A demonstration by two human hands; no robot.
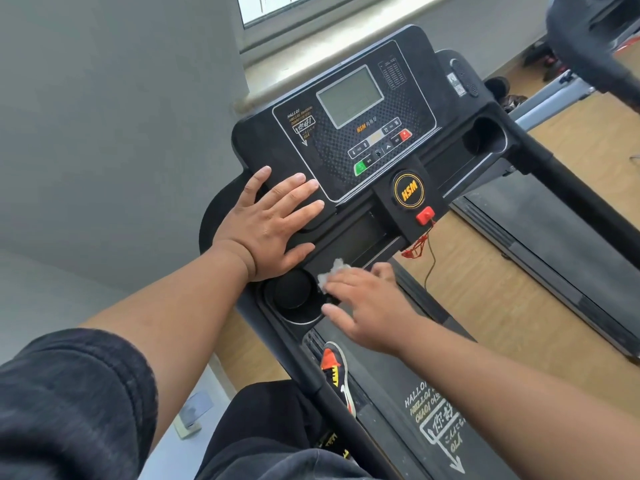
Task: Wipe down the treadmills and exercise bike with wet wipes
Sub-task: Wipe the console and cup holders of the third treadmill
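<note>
- Head view looked down on a black treadmill [346, 341], with its running belt [391, 403] stretching toward the lower right and white lettering printed on it.
- A second treadmill [561, 244] stood alongside at the right, on a wooden floor [485, 289].
- A grey wall [104, 116] filled the left side, with a window sill [311, 50] behind the machine.
- The treadmill's console [346, 109] was tilted, carrying a grey screen [349, 97], a row of buttons and a round yellow-rimmed HSM badge [409, 190].
- The left hand [270, 223] lay flat with fingers spread on the console's lower left corner, palm pressed down, holding nothing.
- The right hand [367, 306] pressed a crumpled white wet wipe [332, 271] against the tray along the console's near edge; its fingers were fairly straight over the wipe, thumb out to the side.
- A round cup holder [294, 296] sat at the near left corner of the console, just beside the wipe; another cup holder [485, 135] sat at the right end.
- A black, orange and yellow shoe [337, 372] rested on the left edge of the belt.
- A red safety key [425, 215] sat below the badge, with a red cord [429, 251] hanging from it.
</note>
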